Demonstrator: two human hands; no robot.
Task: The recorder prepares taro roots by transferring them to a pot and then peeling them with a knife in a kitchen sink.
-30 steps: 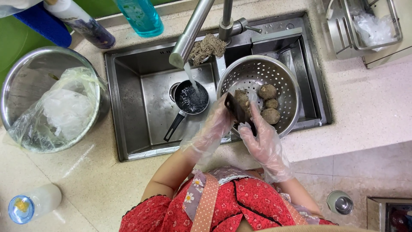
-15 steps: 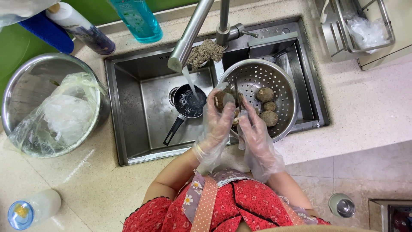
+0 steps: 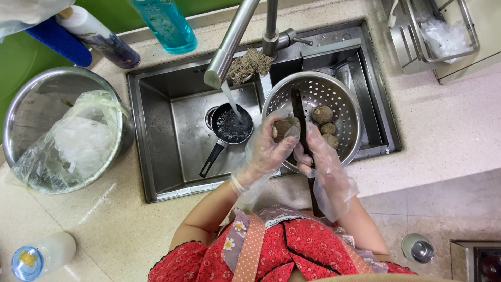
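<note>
Shifted slightly right since 0.5 s ago, both gloved hands now over the near rim of the steel colander (image 3: 313, 89). Left hand (image 3: 269, 149) curled tight around 1 brown, rough root (image 3: 284, 127), held just above the colander's edge. Right hand (image 3: 318, 154) closed on a dark-bladed knife (image 3: 298, 112), blade lying beside the root. 3 more roots (image 3: 326, 125) resting inside. Tap water falling into a small black pan (image 3: 229, 122) in the sink (image 3: 177, 130). Probably firm, light, wet and slippery under plastic gloves; best gripped around the middle.
</note>
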